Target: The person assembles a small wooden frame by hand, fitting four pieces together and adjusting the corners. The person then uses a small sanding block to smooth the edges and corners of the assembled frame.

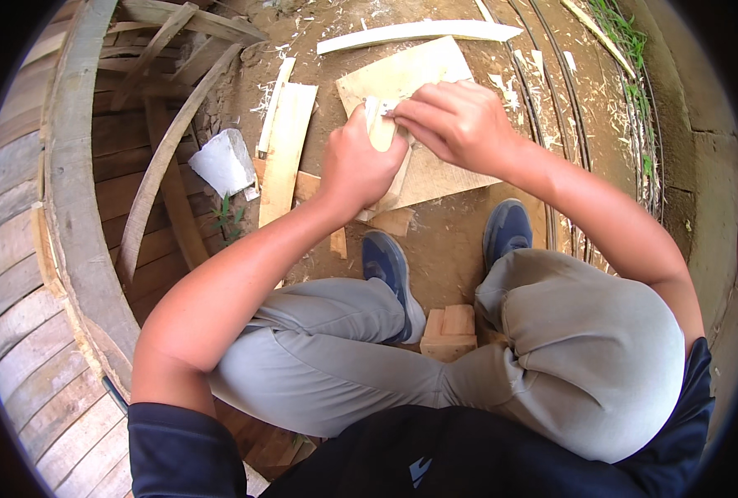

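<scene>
I sit with bent knees over a dirt floor. My left hand (356, 162) is closed around a short pale piece of wood (381, 133), gripped upright. My right hand (456, 120) pinches a small thin light-coloured object (383, 108) against the top of that piece; whether it is a blade or a sliver I cannot tell. Both hands hover above a flat square wooden board (415, 75) lying on the ground in front of my blue shoes (390, 266).
A curved wooden hull of planks and ribs (78, 207) fills the left side. Loose planks (288, 149), a long pale curved strip (419, 31), a white crumpled bag (224, 162), wood shavings and a small wooden block (449, 330) lie around. Metal rods (564, 91) curve at right.
</scene>
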A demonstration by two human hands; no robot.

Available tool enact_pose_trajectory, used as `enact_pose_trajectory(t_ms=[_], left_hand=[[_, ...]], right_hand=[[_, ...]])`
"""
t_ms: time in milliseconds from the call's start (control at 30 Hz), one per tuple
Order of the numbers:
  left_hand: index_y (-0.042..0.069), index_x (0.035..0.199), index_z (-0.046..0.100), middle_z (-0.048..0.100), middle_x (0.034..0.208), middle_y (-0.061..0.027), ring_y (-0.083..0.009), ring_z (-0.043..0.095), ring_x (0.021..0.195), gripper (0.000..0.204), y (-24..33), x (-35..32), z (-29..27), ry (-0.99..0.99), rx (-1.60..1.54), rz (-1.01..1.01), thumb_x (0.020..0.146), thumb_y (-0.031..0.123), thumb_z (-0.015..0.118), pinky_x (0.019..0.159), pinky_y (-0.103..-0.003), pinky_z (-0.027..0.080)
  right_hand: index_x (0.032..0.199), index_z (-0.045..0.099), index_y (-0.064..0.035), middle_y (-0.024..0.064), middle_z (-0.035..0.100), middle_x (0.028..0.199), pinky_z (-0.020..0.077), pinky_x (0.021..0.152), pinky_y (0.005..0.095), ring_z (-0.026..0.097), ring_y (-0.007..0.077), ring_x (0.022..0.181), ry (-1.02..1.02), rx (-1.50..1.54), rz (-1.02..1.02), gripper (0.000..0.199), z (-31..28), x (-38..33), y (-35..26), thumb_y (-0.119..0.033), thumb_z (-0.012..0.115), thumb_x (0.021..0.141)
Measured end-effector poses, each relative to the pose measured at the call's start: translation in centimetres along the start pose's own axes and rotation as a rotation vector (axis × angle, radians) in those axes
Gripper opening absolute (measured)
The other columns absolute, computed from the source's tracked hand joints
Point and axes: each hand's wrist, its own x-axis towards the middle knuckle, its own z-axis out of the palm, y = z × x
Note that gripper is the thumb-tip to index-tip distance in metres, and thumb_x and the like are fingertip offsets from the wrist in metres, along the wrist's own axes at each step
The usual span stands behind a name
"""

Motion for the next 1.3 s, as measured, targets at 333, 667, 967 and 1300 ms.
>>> enact_pose_trajectory(t_ms=[333,667,967,1300], left_hand=[[-0.001,0.114,0.064,0.073,0.097,-0.0259,-0.0395,0.074,0.094,0.036,-0.4,0.0,0.1,0.010,-0.026,0.012,0.089,0.024,0.071,0.082,-0.044,0.055],[-0.001,0.114,0.063,0.073,0.095,-0.0255,-0.0385,0.074,0.091,0.036,-0.1,0.1,0.0,-0.001,-0.004,-0.008,0.088,0.022,0.071,0.080,-0.044,0.055],[-0.002,0.113,0.063,0.073,0.096,-0.0250,-0.0366,0.074,0.092,0.036,-0.2,0.1,0.1,-0.007,-0.040,-0.005,0.088,0.023,0.072,0.081,-0.044,0.055],[-0.002,0.114,0.063,0.073,0.096,-0.0239,-0.0352,0.074,0.091,0.037,-0.5,0.1,0.2,0.012,-0.029,0.019,0.089,0.024,0.072,0.081,-0.043,0.055]], right_hand=[[0.097,0.071,-0.0144,-0.0008,0.061,0.081,0.0490,0.062,0.0332,0.065,0.0171,0.072,-0.050,-0.056,-0.168,0.018,-0.5,-0.2,-0.2,-0.020,0.078,0.083],[0.095,0.071,-0.0125,0.0025,0.063,0.081,0.0534,0.060,0.0363,0.066,0.0208,0.069,-0.055,0.029,-0.016,0.017,-0.3,-0.1,-0.6,-0.018,0.079,0.081],[0.094,0.070,-0.0135,0.0013,0.062,0.081,0.0517,0.061,0.0364,0.066,0.0208,0.071,-0.046,-0.020,0.041,0.015,-0.6,0.3,-0.4,-0.018,0.078,0.082],[0.094,0.072,-0.0126,0.0033,0.062,0.081,0.0539,0.061,0.0379,0.067,0.0234,0.070,-0.017,0.037,0.063,0.014,-0.3,-0.1,-0.5,-0.020,0.078,0.085]])
